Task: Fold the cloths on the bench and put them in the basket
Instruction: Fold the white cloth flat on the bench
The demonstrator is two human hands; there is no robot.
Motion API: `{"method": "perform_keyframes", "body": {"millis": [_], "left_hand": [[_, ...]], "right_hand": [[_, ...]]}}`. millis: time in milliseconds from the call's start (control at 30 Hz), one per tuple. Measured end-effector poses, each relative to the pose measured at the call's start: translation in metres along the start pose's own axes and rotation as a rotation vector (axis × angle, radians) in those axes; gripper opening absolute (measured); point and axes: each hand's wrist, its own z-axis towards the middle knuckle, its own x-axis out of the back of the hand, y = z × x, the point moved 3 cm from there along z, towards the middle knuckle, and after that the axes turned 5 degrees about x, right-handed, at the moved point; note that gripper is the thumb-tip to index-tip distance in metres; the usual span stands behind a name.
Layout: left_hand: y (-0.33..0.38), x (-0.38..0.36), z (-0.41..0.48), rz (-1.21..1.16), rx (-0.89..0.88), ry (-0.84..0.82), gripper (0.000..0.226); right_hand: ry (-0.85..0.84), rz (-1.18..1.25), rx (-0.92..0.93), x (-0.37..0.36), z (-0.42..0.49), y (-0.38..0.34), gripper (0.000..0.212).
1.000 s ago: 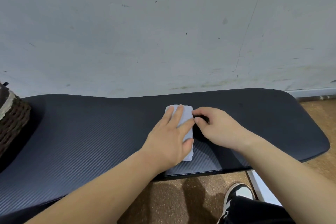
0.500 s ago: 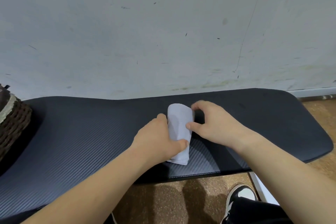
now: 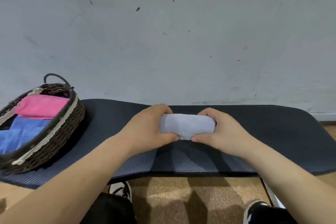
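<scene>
A small folded pale grey cloth (image 3: 186, 125) is held just above the dark padded bench (image 3: 263, 132), lying crosswise between my hands. My left hand (image 3: 151, 127) grips its left end with curled fingers and the thumb underneath. My right hand (image 3: 218, 131) grips its right end the same way. A dark wicker basket (image 3: 60, 129) stands on the bench's left end. Inside it lie a folded pink cloth (image 3: 41, 106) and a folded blue cloth (image 3: 21, 132).
A scuffed pale wall (image 3: 163, 42) rises directly behind the bench. Below the bench's front edge is a brown floor (image 3: 172, 200) with my two dark shoes and dark trouser legs. The basket has a loop handle at its far rim.
Both hands have lifted the folded cloth off the bench and turned it crosswise, gripping an end each. The view has shifted left, bringing the basket and its contents into sight.
</scene>
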Motion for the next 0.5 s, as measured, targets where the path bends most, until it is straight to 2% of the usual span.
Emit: {"method": "perform_keyframes", "body": {"millis": [100, 200, 333, 500], "left_hand": [[-0.018, 0.029, -0.029, -0.094, 0.030, 0.016, 0.050], [-0.044, 0.062, -0.066, -0.211, 0.087, 0.103, 0.053], [-0.080, 0.102, -0.109, -0.398, 0.128, 0.202, 0.050], [-0.125, 0.151, -0.145, -0.600, 0.197, 0.290, 0.045]], "right_hand": [[0.023, 0.107, 0.057, -0.019, -0.014, -0.031, 0.045], [0.019, 0.168, 0.150, -0.043, -0.017, -0.069, 0.046], [0.022, 0.144, 0.245, -0.078, -0.011, -0.124, 0.045], [-0.001, 0.125, 0.254, -0.126, 0.018, -0.184, 0.045]]}}
